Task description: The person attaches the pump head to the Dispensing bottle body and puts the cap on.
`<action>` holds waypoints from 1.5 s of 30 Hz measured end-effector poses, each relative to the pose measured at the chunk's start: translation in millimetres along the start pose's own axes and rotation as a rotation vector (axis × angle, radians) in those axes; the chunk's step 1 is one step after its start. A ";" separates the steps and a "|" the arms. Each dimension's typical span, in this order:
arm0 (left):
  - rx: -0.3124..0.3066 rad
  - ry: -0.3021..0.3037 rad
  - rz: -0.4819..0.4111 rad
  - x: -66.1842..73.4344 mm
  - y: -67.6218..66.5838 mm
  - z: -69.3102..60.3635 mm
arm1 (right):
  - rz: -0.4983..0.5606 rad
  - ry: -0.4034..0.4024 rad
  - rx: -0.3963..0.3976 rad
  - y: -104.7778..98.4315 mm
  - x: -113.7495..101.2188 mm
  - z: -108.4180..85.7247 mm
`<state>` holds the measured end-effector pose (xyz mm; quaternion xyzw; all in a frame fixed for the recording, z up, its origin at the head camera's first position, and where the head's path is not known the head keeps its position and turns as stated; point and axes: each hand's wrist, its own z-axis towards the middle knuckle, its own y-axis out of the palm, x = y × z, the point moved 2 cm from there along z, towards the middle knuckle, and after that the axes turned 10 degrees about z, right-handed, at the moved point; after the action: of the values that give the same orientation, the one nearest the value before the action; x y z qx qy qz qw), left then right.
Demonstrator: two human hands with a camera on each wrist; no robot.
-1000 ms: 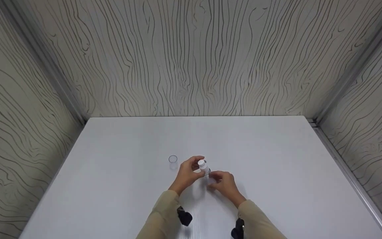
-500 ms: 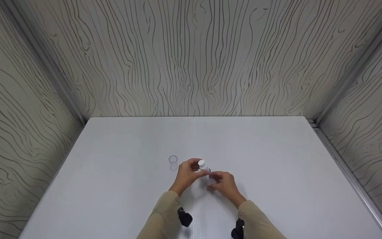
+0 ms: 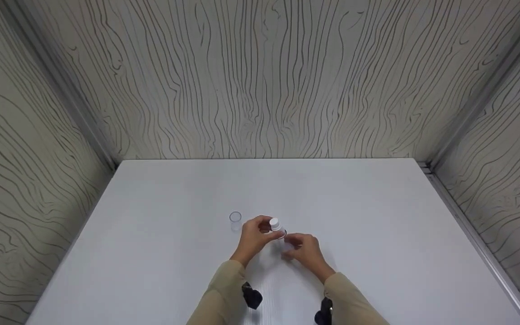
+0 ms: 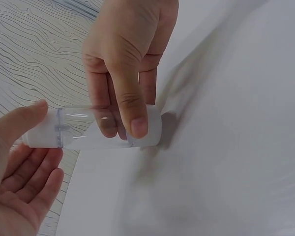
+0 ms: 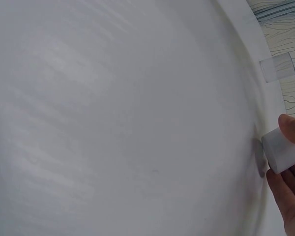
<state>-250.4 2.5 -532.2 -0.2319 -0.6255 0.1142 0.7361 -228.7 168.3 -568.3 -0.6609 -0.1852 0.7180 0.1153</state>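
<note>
A small bottle (image 4: pixel 81 130) with a clear body, a white top and a white base is held between both hands, tilted in the head view. My left hand (image 3: pixel 251 238) pinches the white top (image 4: pixel 43 135), thumb on one side and fingers on the other. The right hand (image 3: pixel 307 250) grips the lower part, its thumb over the white base (image 5: pixel 281 150). That base is close to the table; whether it touches cannot be told. Left of the hands, a clear cap (image 3: pixel 236 221) like a small cup stands on the table, also seen upper right in the right wrist view.
The white table (image 3: pixel 174 194) extends around both hands. Behind it rises a wood-grain patterned wall (image 3: pixel 260 90), with similar panels at both sides. Black wrist devices (image 3: pixel 252 297) sit below the sleeves.
The fingers of my left hand have shifted slightly toward me around the bottle's white top. My right hand keeps its place, and the clear cap has not moved.
</note>
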 end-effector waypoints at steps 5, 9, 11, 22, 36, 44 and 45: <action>-0.017 0.008 0.001 1.4 0.9 -0.3 | -0.005 0.005 0.002 0.6 0.3 -0.3; -0.029 0.018 0.007 1.6 2.1 -0.4 | -0.003 0.008 0.004 0.6 0.4 -0.3; -0.037 0.026 -0.001 1.8 2.6 -0.2 | -0.002 0.009 0.004 0.3 0.5 -0.3; -0.059 0.065 -0.013 2.8 3.7 0.5 | 0.012 -0.016 0.004 0.1 0.5 1.0; -0.075 0.055 -0.033 1.3 4.2 -0.9 | 0.028 -0.003 0.004 0.8 1.2 0.7; -0.054 0.052 -0.002 -0.7 4.5 -2.9 | 0.015 -0.009 0.001 0.5 1.4 0.4; -0.050 0.052 -0.001 -0.7 4.3 -2.8 | 0.012 -0.006 -0.001 0.6 1.3 0.4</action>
<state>-247.3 5.4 -535.2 -0.2526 -0.6091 0.0921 0.7461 -229.2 168.3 -569.7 -0.6600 -0.1819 0.7205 0.1103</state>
